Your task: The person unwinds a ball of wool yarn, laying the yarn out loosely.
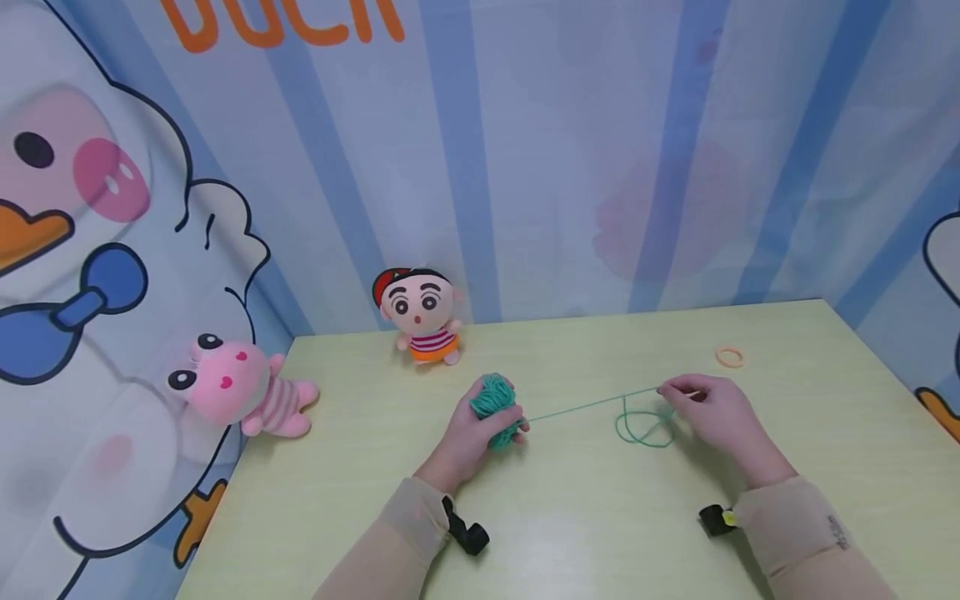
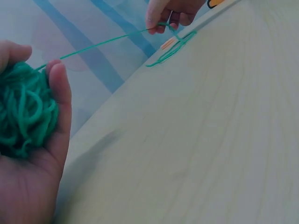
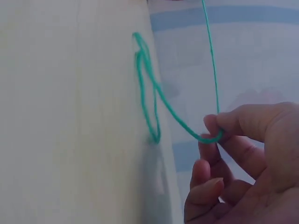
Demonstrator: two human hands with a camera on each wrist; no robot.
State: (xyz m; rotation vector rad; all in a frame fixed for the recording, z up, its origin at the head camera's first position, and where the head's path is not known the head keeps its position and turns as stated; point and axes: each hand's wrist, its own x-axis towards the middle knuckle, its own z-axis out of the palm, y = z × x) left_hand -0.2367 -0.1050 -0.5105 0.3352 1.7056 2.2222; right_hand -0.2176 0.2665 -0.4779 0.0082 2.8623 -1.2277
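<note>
Green yarn ball (image 1: 493, 398) sits gripped in the left hand (image 1: 467, 437), seemingly as an anchor; the right hand (image 1: 716, 417), well apart, pinches its strand (image 1: 585, 407), apparently keeping it taut.

A pale yellow-green table (image 1: 592, 508) with faint wood grain stands against a light-blue backdrop (image 1: 555, 167) with darker vertical stripes. A large white cartoon duck (image 1: 150, 267) with a blue bow tie fills the left side, and orange lettering (image 1: 327, 35) is cut off at the top. A blurred pinkish patch (image 1: 667, 217), perhaps printed, marks the back. Soft light leaves a sheen near the table's front.
</note>
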